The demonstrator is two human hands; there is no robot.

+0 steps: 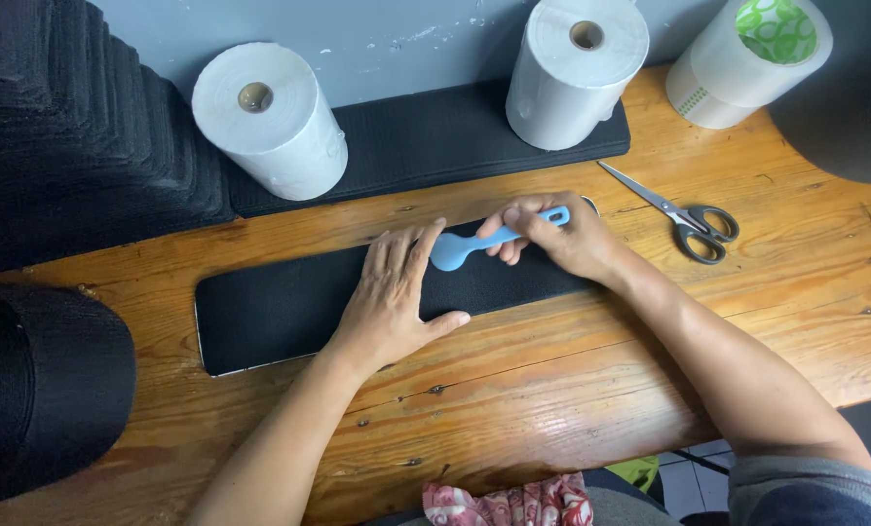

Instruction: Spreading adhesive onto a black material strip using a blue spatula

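1. Head view: the left hand (392, 297) lies flat, fingers spread, on a long black mesh-covered strip (270, 312) on the wooden table (572, 380).
2. The right hand (557, 237) pinches a light blue spoon-shaped tool (479, 244), its rounded end touching the left fingertips.
3. Beyond the fingers stand two white label rolls (272, 122) (574, 70); a tape roll (747, 60) with a green-patterned core stands farther right.
4. Grey-handled scissors (684, 219) lie right of the right hand.

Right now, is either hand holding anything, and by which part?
The right hand holds a light blue spoon-shaped tool by its handle end, rounded head toward the left hand, which lies flat on the long black strip, gripping nothing.
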